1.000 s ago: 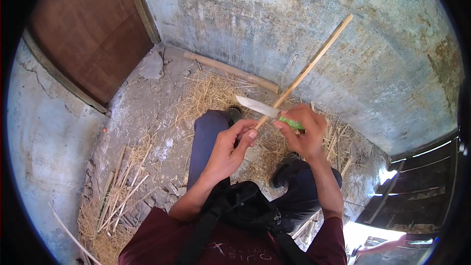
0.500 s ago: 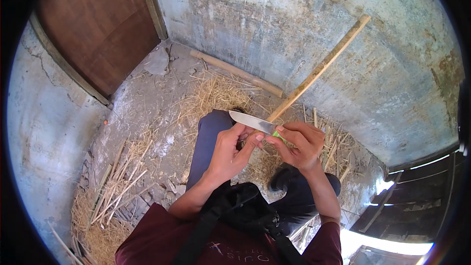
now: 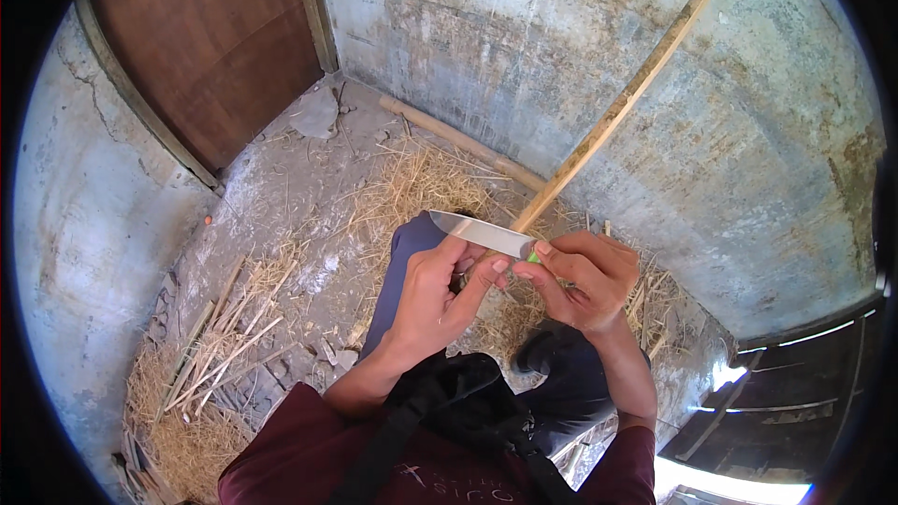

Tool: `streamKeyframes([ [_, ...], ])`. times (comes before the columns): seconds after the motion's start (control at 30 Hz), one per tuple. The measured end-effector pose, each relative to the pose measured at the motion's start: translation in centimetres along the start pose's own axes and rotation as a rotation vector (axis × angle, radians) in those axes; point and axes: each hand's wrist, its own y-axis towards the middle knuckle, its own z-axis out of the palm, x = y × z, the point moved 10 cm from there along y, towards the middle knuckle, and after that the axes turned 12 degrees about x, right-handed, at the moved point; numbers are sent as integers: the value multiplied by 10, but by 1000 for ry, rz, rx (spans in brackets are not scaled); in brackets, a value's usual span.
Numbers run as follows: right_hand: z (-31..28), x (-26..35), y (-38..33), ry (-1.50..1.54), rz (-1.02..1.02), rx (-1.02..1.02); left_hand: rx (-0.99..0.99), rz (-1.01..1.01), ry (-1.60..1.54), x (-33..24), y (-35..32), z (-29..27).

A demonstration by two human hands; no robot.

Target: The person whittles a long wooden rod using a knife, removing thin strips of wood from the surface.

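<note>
My right hand (image 3: 589, 281) grips a knife (image 3: 486, 235) by its green handle, its broad blade pointing left across the front of my left hand. My left hand (image 3: 440, 295) is closed, thumb and fingertips pinched around the near end of a long split bamboo stick (image 3: 613, 117). From there the stick slants up and away to the right, in front of the wall. The blade crosses the stick close to my left fingers; whether its edge touches the stick is hard to make out.
Shavings (image 3: 421, 187) are heaped beyond my knee, and split strips (image 3: 224, 346) lie at the left. A round pole (image 3: 458, 138) rests along the foot of the weathered wall (image 3: 524, 47). There is a brown door (image 3: 206, 47) at the far left and dark slats (image 3: 776, 402) at the right.
The bamboo stick's far end has risen against the wall. My right hand and the knife have shifted slightly to the right. The whole view has shifted a little.
</note>
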Motion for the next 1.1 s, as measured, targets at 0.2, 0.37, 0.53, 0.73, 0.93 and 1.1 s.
streamKeyframes([
  [0.2,-5,7,-5,-39,32,-5,21,36,-11,-2,-2,6],
  [0.37,-9,12,-5,-93,90,20,20,8,12,4,-2,10],
  [0.53,-13,9,-11,-133,137,14,1,-6,49,7,2,16],
  [0.73,-15,8,-19,-168,134,-11,18,-9,121,1,2,20],
  [0.93,-19,9,-18,-194,134,11,-1,57,88,2,3,24],
  [1.1,-43,-5,-19,-191,188,-104,19,45,72,5,0,35],
])
